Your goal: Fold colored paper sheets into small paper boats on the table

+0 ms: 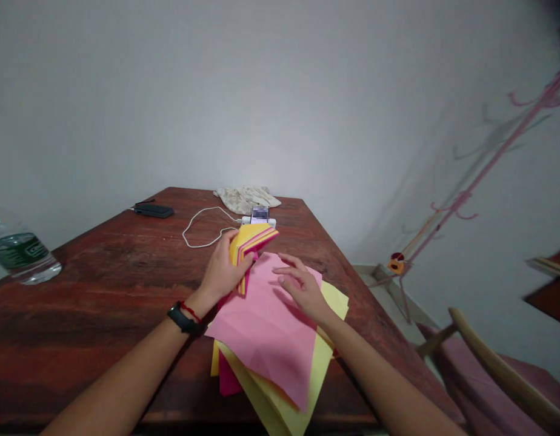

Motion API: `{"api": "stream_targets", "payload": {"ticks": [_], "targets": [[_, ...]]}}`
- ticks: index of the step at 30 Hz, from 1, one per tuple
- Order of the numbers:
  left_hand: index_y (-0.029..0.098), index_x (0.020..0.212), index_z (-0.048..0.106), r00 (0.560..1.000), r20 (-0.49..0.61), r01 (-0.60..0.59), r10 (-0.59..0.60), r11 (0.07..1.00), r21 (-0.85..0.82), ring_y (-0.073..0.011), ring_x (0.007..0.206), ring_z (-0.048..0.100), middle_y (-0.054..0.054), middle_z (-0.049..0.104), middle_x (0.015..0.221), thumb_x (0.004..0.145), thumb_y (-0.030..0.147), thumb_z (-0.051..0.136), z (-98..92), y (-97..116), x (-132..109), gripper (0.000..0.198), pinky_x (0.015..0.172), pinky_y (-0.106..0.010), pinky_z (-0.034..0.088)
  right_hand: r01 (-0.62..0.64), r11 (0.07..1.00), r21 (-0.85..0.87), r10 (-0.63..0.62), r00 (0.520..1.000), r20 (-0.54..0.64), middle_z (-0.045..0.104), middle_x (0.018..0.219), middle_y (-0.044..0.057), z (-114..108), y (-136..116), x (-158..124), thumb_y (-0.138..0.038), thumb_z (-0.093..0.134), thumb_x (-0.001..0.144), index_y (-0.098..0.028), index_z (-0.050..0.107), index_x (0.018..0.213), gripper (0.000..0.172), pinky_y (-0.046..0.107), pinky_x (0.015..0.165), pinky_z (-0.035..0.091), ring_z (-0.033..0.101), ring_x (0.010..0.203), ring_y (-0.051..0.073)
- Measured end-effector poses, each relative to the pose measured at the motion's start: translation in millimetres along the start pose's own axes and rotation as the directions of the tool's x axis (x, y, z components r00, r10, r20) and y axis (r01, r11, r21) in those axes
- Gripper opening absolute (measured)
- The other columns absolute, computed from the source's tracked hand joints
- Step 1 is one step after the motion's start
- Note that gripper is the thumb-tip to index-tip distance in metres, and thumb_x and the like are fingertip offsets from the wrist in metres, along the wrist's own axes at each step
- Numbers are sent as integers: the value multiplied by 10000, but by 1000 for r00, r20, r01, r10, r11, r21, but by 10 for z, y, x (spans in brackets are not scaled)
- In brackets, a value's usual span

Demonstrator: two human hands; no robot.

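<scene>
My left hand [223,269] is closed around a folded stack of yellow and pink paper [253,237], its layered edges facing right. Just right of it, my right hand [302,284] is open, fingers apart, over a light pink sheet [275,327] with crease lines. Whether its fingertips touch the sheet I cannot tell. Under the pink sheet lie pale yellow sheets [323,357], and a magenta sheet [228,375] shows at the lower left of the pile.
On the brown wooden table [102,315] are a water bottle [23,251] at left, a dark power bank or phone-like block [153,210], a white cable [193,245], a small lit phone [260,215] and a patterned cloth [246,198]. A chair [489,363] and pink coat rack [489,166] stand right.
</scene>
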State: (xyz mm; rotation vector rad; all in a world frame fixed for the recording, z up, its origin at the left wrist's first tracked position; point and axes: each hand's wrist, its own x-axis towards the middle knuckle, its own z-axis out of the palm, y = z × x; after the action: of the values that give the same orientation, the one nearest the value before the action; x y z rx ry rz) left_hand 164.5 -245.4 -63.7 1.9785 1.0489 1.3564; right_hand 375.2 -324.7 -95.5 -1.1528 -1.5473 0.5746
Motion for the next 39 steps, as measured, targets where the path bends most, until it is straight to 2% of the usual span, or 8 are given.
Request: {"api": "stream_targets", "payload": {"ticks": [5, 11, 17, 21, 25, 29, 32, 39], "targets": [[191, 1136, 609, 932, -130, 363, -340, 882, 300, -354, 1030, 669, -164, 705, 1111, 841, 378, 593, -460, -485, 369, 350, 896, -477, 489, -11, 998, -63, 12, 1000, 21, 593, 1287, 117, 35, 106, 15, -343, 630, 898, -247, 775, 942, 179, 465, 1046, 445, 550, 1231, 266], [114, 1155, 617, 909, -268, 414, -319, 763, 496, -434, 1085, 626, -227, 666, 1165, 872, 317, 554, -804, -520, 400, 355, 867, -564, 470, 50, 989, -138, -40, 996, 74, 617, 1248, 100, 17, 211, 2, -257, 610, 901, -249, 763, 963, 165, 437, 1046, 441, 565, 1215, 248], [97, 1296, 534, 948, -237, 319, -215, 653, 687, -494, 1277, 463, -258, 560, 1337, 856, 231, 541, -695, -471, 279, 461, 999, -722, 315, 70, 988, -136, -58, 994, 94, 640, 1206, 95, 36, 253, 0, -255, 627, 888, -246, 759, 974, 158, 420, 1017, 468, 592, 1165, 242], [80, 1453, 393, 969, -222, 240, -107, 613, 753, -521, 1475, 81, -301, 269, 1571, 817, 295, 620, -409, -435, 184, 709, 1099, -752, 111, 87, 988, -132, -73, 992, 104, 641, 1191, 91, 39, 217, 1, -250, 625, 888, -246, 764, 965, 160, 406, 1000, 480, 602, 1133, 235], [152, 1486, 392, 994, 81, -108, 76, 829, 549, -418, 1520, 27, -200, 210, 1633, 867, 364, 598, -19, -256, -18, 686, 1176, -650, 66, 45, 989, -144, -29, 993, 111, 646, 1151, 93, 40, 192, -10, -246, 598, 897, -242, 771, 958, 184, 406, 992, 478, 608, 1110, 235], [261, 1467, 449, 836, 495, -287, 235, 958, 30, -294, 1473, 320, -117, 423, 1556, 891, 421, 607, 229, -119, -267, 618, 1212, -488, 196, 59, 987, -147, -45, 994, 97, 657, 1123, 82, 35, 188, -3, -228, 593, 887, -239, 762, 930, 175, 407, 994, 465, 610, 1082, 232], [243, 1457, 473, 781, 560, -263, 277, 959, -107, -301, 1432, 395, -137, 461, 1526, 859, 429, 664, 278, -92, -378, 654, 1198, -473, 244, 73, 986, -152, -61, 994, 86, 675, 1062, 69, 29, 192, 12, -234, 591, 887, -240, 751, 895, 161, 406, 994, 457, 615, 1039, 228], [243, 1383, 555, 815, 502, -294, 291, 953, -76, -319, 1362, 475, -131, 573, 1422, 868, 383, 664, 279, -95, -368, 545, 1148, -484, 325, 59, 990, -129, -48, 995, 92, 671, 1034, 74, 51, 209, 5, -283, 584, 910, -232, 745, 917, 169, 387, 953, 477, 622, 1013, 228]]}}
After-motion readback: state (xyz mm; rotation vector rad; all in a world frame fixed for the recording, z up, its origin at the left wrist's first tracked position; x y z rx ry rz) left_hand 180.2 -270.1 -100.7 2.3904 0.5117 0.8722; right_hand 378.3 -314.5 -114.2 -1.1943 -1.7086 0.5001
